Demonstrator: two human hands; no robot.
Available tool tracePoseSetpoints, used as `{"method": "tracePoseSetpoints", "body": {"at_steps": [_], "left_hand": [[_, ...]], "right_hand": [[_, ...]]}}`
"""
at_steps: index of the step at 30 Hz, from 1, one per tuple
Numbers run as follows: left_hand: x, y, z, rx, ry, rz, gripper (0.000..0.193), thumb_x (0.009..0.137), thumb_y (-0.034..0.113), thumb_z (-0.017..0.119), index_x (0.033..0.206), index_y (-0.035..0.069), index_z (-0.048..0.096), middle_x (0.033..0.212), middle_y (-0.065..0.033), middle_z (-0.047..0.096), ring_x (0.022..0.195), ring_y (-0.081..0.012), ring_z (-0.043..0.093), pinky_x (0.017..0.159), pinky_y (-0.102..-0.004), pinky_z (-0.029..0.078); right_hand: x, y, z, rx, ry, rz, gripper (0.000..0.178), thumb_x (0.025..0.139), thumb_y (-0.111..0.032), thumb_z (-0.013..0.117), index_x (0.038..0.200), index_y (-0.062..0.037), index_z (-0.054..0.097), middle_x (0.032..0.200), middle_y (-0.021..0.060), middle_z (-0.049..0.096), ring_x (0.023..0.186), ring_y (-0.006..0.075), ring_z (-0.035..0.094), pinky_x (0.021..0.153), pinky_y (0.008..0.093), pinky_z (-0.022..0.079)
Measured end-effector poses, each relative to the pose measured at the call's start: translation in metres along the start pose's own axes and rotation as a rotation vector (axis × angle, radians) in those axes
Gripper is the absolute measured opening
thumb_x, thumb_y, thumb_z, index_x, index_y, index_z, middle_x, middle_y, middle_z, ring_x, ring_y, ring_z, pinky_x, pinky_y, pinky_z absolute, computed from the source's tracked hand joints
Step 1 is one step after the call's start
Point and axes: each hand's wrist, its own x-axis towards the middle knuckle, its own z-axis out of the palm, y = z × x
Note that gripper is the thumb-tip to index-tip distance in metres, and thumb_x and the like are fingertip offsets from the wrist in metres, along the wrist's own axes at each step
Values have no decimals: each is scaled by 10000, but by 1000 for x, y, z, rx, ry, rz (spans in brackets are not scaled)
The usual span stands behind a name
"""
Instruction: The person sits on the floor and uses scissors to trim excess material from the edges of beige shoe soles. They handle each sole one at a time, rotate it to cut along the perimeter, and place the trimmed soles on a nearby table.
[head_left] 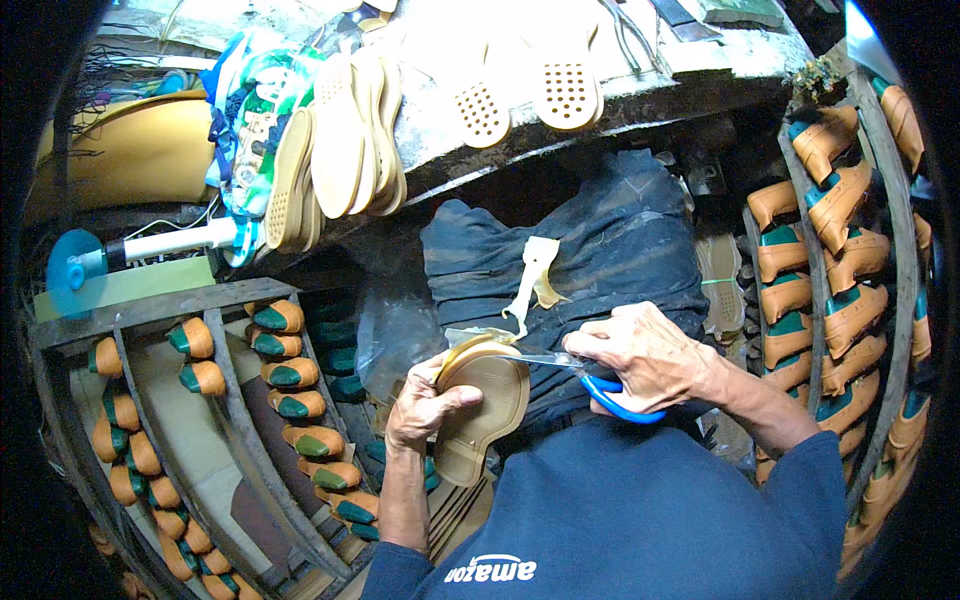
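Observation:
My left hand [418, 404] grips a tan shoe sole [484, 405] by its left edge, the thumb lying over its ribbed face. In my right hand [648, 352] is a pair of scissors with blue handles [622, 404]. The blades point left and reach the upper edge of the sole. From that edge a thin, pale yellow strip of scrap [537, 268] trails up over the dark cloth [590, 235] on my lap. How far the blades are apart cannot be made out.
Several tan soles [345, 140] stand at the bench's front left edge; perforated soles [567, 95] overhang its middle. Wooden racks of orange shoe uppers on green forms flank me, the left rack [225, 375] and the right rack [815, 290]. A white-handled tool with a blue disc [78, 273] projects at left.

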Motion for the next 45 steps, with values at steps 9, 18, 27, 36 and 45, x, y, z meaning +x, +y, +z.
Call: {"method": "tracePoseSetpoints", "body": {"at_steps": [9,18,27,36,45], "left_hand": [[5,-7,1,113,-73,-62,533,940,53,871,1439,-11,694,1309,-53,775,1155,-118,704,1028,-300,568],[6,-27,-6,-141,20,56,573,927,1,835,1472,-5,662,1325,-90,769,1159,-170,739,1035,-335,591],[52,-54,-3,-657,375,336,307,1126,237,652,1398,93,642,1139,-106,800,910,-277,816,702,-465,721],[53,-83,26,-850,418,368,328,1102,317,687,1348,101,665,1139,-124,798,925,-294,817,707,-515,736],[54,-80,29,-872,365,358,354,1102,343,679,1318,63,684,1141,-139,794,941,-306,812,754,-537,740]], "right_hand": [[-2,-1,9,-10,57,23,510,809,-407,850,1171,-93,675,935,162,717,768,423,708,675,522,543],[3,-14,47,1023,392,561,53,1042,-63,708,1053,-15,688,671,-40,601,604,33,571,535,279,445],[15,-20,53,-47,328,249,518,807,-294,848,1215,-50,641,935,157,675,766,418,682,696,500,550],[28,-37,56,-92,364,216,397,850,-311,802,1108,-71,620,838,133,632,692,379,665,638,485,540],[34,-38,40,-136,358,180,331,862,-290,798,1060,-82,634,823,125,666,688,376,699,633,486,555]]}}
